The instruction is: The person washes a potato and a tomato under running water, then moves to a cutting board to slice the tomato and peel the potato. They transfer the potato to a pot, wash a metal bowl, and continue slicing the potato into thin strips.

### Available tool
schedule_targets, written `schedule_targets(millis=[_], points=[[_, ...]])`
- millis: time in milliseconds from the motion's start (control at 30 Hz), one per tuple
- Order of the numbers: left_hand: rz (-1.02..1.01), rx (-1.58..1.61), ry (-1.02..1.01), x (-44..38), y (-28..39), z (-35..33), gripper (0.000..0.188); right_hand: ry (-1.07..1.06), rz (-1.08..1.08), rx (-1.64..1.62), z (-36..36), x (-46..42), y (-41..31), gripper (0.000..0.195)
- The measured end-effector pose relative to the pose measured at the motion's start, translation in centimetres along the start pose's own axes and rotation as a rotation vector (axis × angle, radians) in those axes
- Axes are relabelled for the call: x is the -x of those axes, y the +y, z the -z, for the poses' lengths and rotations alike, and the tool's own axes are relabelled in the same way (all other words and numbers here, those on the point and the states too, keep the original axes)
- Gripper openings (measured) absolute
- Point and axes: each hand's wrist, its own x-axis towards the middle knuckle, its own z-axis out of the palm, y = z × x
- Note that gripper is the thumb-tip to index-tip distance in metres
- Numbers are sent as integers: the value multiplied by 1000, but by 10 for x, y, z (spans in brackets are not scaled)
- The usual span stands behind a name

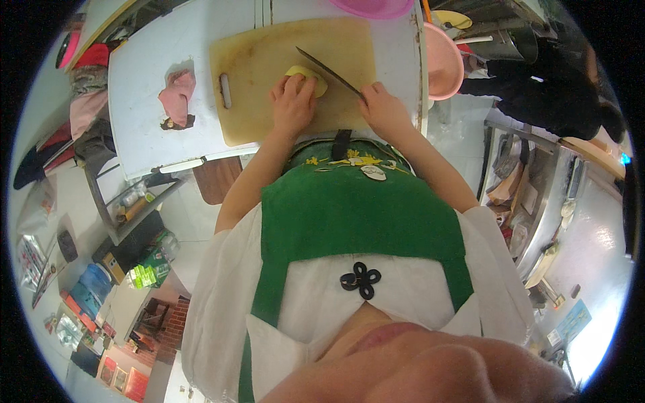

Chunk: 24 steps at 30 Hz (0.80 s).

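Note:
A pale yellow peeled vegetable, possibly a potato [320,87], rests on a yellowed plastic cutting board [252,65]. My left hand [294,105] presses down on it with bent fingers, covering much of its near side. In my right hand [384,110] is the handle of a kitchen knife [330,72]. Its dark, narrow blade slants away to the upper left, passing just right of the vegetable in this view. Whether the edge touches the vegetable or the board, I cannot tell.
The board lies on a white tabletop [138,108], with a crumpled pink cloth [179,93] left of it. A magenta plastic basin [375,6] stands at the far edge. Beyond the table's right edge is a peach plastic colander [444,63]. Metal shelving [534,166] stands farther right.

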Motion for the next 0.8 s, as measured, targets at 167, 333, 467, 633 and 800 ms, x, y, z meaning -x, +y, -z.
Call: schedule_targets(millis=[167,333,467,633,800], points=[[36,-14,-57,-14,1,-3,28,-150,10,25,-2,-5,-20,31],[-9,34,59,-8,-13,-25,30,-156,34,-48,13,6,-33,38],[-7,10,77,-2,-19,-39,32,-225,-6,-38,30,8,-42,27],[-8,-6,74,-2,-19,-37,36,-231,-4,-49,25,3,-36,27],[-25,-55,51,-6,-17,-31,40,-235,16,-3,13,-9,-26,31]])
